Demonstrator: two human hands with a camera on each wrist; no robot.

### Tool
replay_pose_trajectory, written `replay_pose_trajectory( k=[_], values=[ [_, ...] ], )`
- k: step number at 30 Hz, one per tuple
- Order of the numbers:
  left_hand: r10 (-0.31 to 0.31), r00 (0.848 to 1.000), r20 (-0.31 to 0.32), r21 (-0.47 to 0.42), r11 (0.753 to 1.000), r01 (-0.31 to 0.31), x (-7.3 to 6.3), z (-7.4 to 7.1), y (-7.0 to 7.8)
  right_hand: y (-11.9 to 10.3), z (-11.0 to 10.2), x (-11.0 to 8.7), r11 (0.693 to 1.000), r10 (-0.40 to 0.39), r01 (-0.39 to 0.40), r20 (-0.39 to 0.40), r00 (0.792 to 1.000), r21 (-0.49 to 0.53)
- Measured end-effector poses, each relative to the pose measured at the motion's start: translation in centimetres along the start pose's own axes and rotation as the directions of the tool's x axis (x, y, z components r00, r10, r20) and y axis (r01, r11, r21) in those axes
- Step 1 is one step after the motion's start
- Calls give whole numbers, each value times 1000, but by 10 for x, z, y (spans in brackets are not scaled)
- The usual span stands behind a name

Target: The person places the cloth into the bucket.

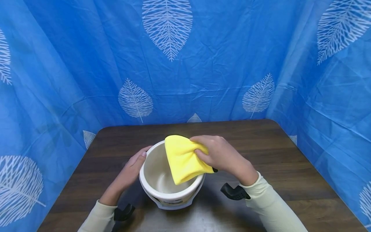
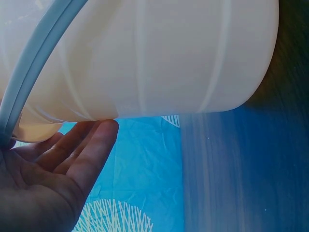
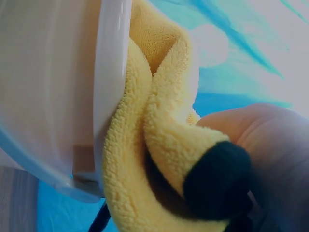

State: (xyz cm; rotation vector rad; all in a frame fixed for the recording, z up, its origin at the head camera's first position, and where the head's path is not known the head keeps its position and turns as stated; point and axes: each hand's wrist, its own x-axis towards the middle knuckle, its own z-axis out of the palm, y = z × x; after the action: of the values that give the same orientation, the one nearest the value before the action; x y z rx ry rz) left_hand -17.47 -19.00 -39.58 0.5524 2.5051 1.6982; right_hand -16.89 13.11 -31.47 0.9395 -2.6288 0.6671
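Observation:
A cream plastic bucket (image 1: 171, 195) sits on the table with its mouth up. My left hand (image 1: 131, 170) holds it by the left rim, thumb at the top edge and fingers along the outer wall. Those fingers (image 2: 96, 150) show against the ribbed side in the left wrist view. In my right hand (image 1: 221, 154) is a folded yellow cloth (image 1: 181, 158), pinched between thumb and fingers. It covers the right part of the bucket's mouth and hangs over the rim. The cloth's black edging (image 3: 215, 181) shows beside the right thumb. The bucket's pale handle (image 2: 41, 63) hangs down along its side.
The bucket stands on a dark wooden table (image 1: 246, 135) with rounded far corners. Blue curtains (image 1: 211, 58) with white leaf prints enclose the back and sides. A black wrist mount (image 1: 234, 192) sticks out from the right cuff, and another (image 1: 124, 212) from the left.

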Motion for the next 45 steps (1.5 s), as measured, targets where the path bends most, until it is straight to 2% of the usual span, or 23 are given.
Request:
replay_pose_trajectory(
  k=[6,30,45],
  values=[
    [-18,1000,-3,6,1000,18,-1,1,0,-2,2,2,1000,0,0,11,1000,-6],
    [9,1000,-3,2,1000,-9,-1,2,0,-12,6,10,999,-39,41,60,997,-35],
    [14,1000,-6,13,1000,-13,-1,2,-2,-26,10,18,999,8,-2,123,992,-48]
  ],
)
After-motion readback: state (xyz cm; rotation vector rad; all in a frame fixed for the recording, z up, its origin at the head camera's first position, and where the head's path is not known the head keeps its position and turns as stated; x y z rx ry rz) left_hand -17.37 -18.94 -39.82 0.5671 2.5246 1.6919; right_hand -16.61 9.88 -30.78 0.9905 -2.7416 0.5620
